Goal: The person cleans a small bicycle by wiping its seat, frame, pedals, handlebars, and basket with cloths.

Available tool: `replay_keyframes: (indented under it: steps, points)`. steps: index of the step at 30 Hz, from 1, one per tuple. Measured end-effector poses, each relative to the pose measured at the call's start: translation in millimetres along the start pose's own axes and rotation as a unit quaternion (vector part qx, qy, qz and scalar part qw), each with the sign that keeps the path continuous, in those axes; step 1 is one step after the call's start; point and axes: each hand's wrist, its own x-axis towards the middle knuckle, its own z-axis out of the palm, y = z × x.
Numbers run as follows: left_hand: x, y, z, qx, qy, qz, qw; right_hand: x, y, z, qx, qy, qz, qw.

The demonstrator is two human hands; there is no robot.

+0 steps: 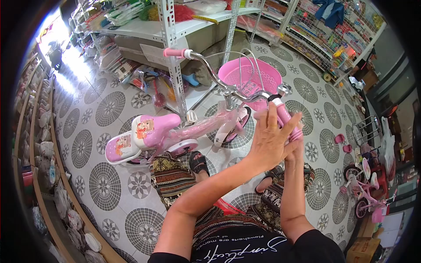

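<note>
A small pink-and-white children's bicycle (197,127) stands in front of me, its frame partly wrapped in clear plastic. My left hand (267,138) reaches across to the handlebar's right end, its fingers around the pink handlebar grip (286,115). Below and behind it, my right hand (296,149) holds the outer end of that same grip; its fingers are mostly hidden. A silver bell (284,89) sits beside the grip. The other pink grip (175,53) is untouched. A pink basket (267,70) hangs at the front, and the pink seat (151,129) carries cartoon prints.
A white metal shelf (201,23) with packaged goods rises behind the bicycle. Shoe racks (44,144) line the left side. Another small pink bicycle (362,188) stands at the right. Patterned tiles (140,184) cover the floor, and my feet are beside the bicycle.
</note>
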Motion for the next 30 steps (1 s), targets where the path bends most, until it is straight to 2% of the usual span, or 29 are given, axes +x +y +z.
replay_keyframes:
  steps: [5, 9, 11, 13, 15, 18, 20, 21, 23, 25, 26, 28, 30]
  points:
    - [6, 7, 28, -0.003, 0.065, -0.022, 0.998, -16, -1, 22, -0.064, 0.044, -0.004, 0.997]
    - [2, 2, 25, -0.063, 0.008, -0.015, 0.998, -7, 14, -25, -0.131, 0.154, -0.006, 0.979]
    - [-4, -18, 22, -0.111, -0.005, 0.018, 0.994, 0, 33, -59, -0.159, 0.226, 0.001, 0.961]
    - [-12, -47, 11, -0.143, -0.034, 0.051, 0.988, 3, 57, -79, -0.173, 0.257, 0.019, 0.951]
    - [-29, -79, 4, -0.135, -0.051, -0.012, 0.990, 5, 78, -92, -0.168, 0.242, 0.046, 0.955]
    - [-55, -152, 8, -0.111, -0.050, -0.140, 0.983, 20, 97, -92, -0.161, 0.157, 0.095, 0.970]
    - [-69, -196, 13, -0.048, -0.018, -0.237, 0.970, 43, 103, -89, -0.255, 0.147, 0.077, 0.953]
    - [-71, -209, 11, -0.072, -0.019, -0.323, 0.944, 58, 106, -86, -0.302, 0.140, 0.067, 0.941]
    - [-64, -231, 12, -0.121, -0.018, -0.480, 0.868, 95, 125, -75, -0.249, 0.196, -0.028, 0.948]
    - [-61, -249, 24, -0.233, 0.009, -0.491, 0.839, 128, 149, -75, -0.153, 0.233, -0.134, 0.951]
    - [-59, -258, 29, -0.285, 0.024, -0.494, 0.821, 140, 159, -73, -0.125, 0.264, -0.147, 0.945]
    - [-52, -258, 31, -0.344, -0.008, -0.499, 0.795, 146, 189, -75, -0.232, 0.271, -0.086, 0.930]
    - [-46, -249, 19, -0.418, -0.050, -0.507, 0.752, 141, 225, -83, -0.354, 0.226, -0.053, 0.906]
